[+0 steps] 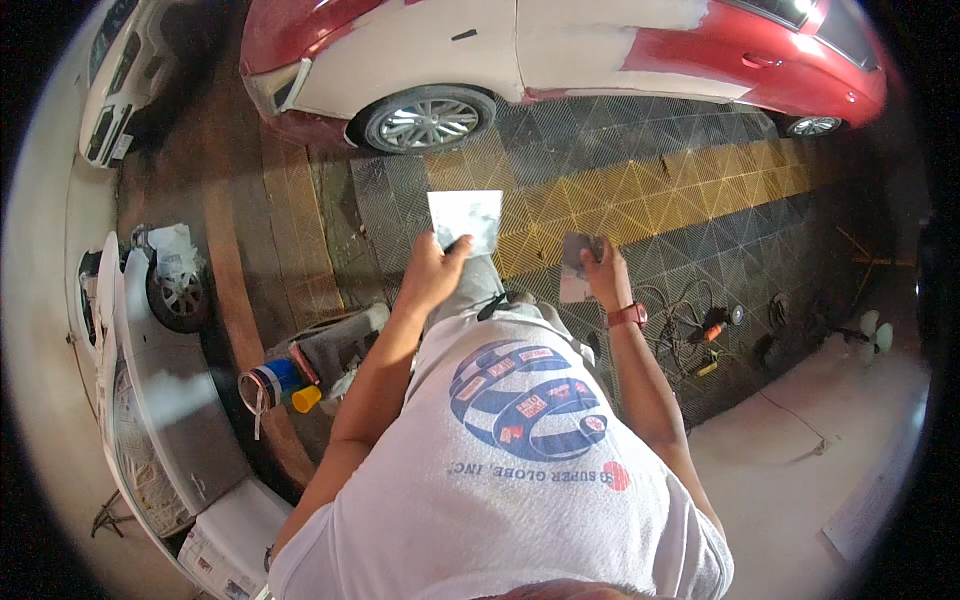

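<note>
My left hand (pixel 436 274) grips a flat, bright white rectangular board (pixel 466 210) by its near edge, thumb on top. A greyish smear shows on the board's face. My right hand (pixel 606 276), a red-brown watch (pixel 627 315) on its wrist, is closed on a thin rectangular spreader (pixel 574 288), dark at the top and pale pinkish below. The two hands are apart, both in front of my body. Beyond them stands a red car (pixel 690 55) with broad patches of beige filler or primer (pixel 570 45) along its side.
Ribbed black and yellow tiles (pixel 640 200) cover the floor. At left are a blue can (pixel 275 382), a yellow cup (pixel 306 399), a loose wheel (pixel 180 295) and a masked car panel (pixel 170 410). Coiled hoses and a power tool (pixel 716 330) lie at right. A white vehicle (pixel 115 90) stands far left.
</note>
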